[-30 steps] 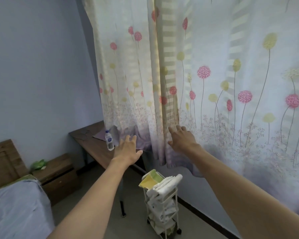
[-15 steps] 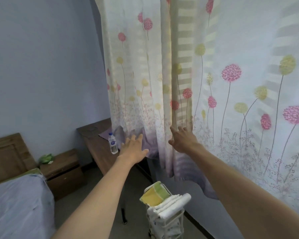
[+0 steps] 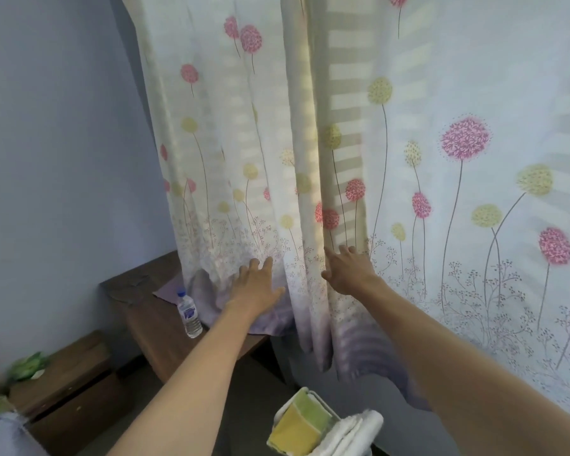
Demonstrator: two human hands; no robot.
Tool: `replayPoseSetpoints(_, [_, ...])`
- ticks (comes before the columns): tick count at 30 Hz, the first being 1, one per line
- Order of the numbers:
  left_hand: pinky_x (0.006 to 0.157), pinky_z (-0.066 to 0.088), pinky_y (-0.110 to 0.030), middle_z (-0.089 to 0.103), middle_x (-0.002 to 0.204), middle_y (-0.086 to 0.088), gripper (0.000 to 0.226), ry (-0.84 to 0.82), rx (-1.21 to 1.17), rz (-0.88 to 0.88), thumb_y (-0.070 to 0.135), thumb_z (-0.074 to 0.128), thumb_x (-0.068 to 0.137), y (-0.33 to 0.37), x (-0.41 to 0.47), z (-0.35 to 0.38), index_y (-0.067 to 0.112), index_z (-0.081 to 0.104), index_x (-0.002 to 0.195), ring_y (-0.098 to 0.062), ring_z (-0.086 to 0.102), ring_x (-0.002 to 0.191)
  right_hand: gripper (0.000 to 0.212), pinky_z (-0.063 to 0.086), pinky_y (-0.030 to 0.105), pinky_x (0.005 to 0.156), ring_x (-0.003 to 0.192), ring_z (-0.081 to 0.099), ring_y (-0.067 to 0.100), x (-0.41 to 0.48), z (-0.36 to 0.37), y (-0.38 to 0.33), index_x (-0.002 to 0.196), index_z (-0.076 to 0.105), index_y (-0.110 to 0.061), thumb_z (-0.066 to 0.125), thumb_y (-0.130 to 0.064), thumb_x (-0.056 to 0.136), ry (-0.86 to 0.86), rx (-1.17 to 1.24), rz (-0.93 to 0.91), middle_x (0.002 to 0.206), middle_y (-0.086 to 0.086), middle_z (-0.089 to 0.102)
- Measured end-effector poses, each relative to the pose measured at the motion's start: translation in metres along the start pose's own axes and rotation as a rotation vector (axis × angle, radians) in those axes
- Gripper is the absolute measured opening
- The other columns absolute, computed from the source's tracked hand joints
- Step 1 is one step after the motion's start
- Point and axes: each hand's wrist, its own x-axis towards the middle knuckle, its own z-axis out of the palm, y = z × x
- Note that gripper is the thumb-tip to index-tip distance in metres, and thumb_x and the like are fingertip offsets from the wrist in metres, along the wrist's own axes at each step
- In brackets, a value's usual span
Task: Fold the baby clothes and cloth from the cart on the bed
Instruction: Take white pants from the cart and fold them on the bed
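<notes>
**Mia:** What do the two hands do?

**Tom:** Both reach out to the flower curtain (image 3: 441,192). The left hand (image 3: 255,286) has flat, straight fingers and holds nothing. It is in front of the curtain's purple bottom part, above the wooden desk (image 3: 158,311). The right hand (image 3: 346,274) is flat too and holds nothing. Its fingertips are at a fold in the curtain.

**Mia:** Where are the clothes?

**Tom:** Low down, under the right arm. The white cart (image 3: 281,417) has a yellow and green cloth (image 3: 297,429) in its top basket. White cloths (image 3: 346,432) lie just beside it. A corner of the bed (image 3: 0,436) shows far left.

**Mia:** Any words to read?

**Tom:** A water bottle (image 3: 189,315) stands on the desk. It has a blue label, but the writing is too blurry.
</notes>
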Motion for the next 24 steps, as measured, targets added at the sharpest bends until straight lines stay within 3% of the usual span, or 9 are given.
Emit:
replayPoseSetpoints(10, [0.12,0.038,-0.054,0.023,0.171,-0.013,0.09,-0.032,0.028,0.151,0.058,0.056,0.102,-0.046,0.115,-0.007,0.024,0.01,0.171,-0.039,0.031,0.152,0.066,0.046,0.054,0.109,0.148,0.036,0.039,0.081,0.006,-0.035,0.16,0.026,-0.018,0.053,-0.045,0.107,0.003,-0.012,0.139,0.166,0.017,0.029])
replayPoseSetpoints(17, [0.12,0.038,-0.052,0.024,0.17,-0.012,0.087,-0.102,0.017,0.241,0.057,0.055,0.102,-0.044,0.15,0.027,0.025,0.011,0.17,-0.038,0.031,0.151,0.066,0.045,0.051,0.11,0.142,0.042,0.037,0.091,0.037,-0.027,0.16,0.027,-0.017,0.055,-0.044,0.106,-0.022,-0.017,0.255,0.154,0.017,0.044])
replayPoseSetpoints(24, [0.118,0.041,-0.054,0.021,0.171,-0.01,0.091,-0.209,-0.023,0.328,0.062,0.053,0.101,-0.024,0.167,0.088,0.027,0.007,0.171,-0.039,0.03,0.153,0.074,0.044,0.052,0.114,0.152,0.033,0.037,0.078,0.083,0.003,0.166,0.016,-0.022,0.055,-0.041,0.106,-0.107,0.012,0.38,0.166,0.016,0.032])
